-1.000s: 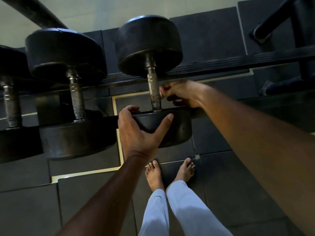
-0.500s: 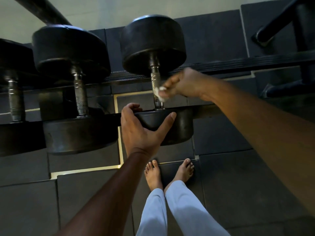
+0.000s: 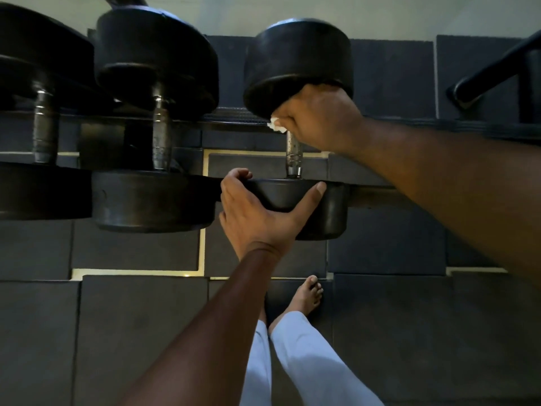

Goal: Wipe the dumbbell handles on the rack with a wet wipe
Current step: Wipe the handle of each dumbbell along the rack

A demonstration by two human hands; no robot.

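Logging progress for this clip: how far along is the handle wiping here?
Nothing shows as finished. In hand: the right hand grips the wet wipe round the far end of the rightmost handle, while the left hand steadies that dumbbell's near head. Left: the near stretch of this handle, and perhaps the middle handle and leftmost handle; no trace shows whether they were wiped.

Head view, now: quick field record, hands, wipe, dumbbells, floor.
right hand: wrapped round the top of the handle, white wet wipe showing at the fingers
left hand: grips the near head of the same dumbbell, thumb across its face
handle: lower part bare metal, upper part hidden by the hand
other dumbbells: two more to the left on the rack, untouched
floor: dark mats, one bare foot visible
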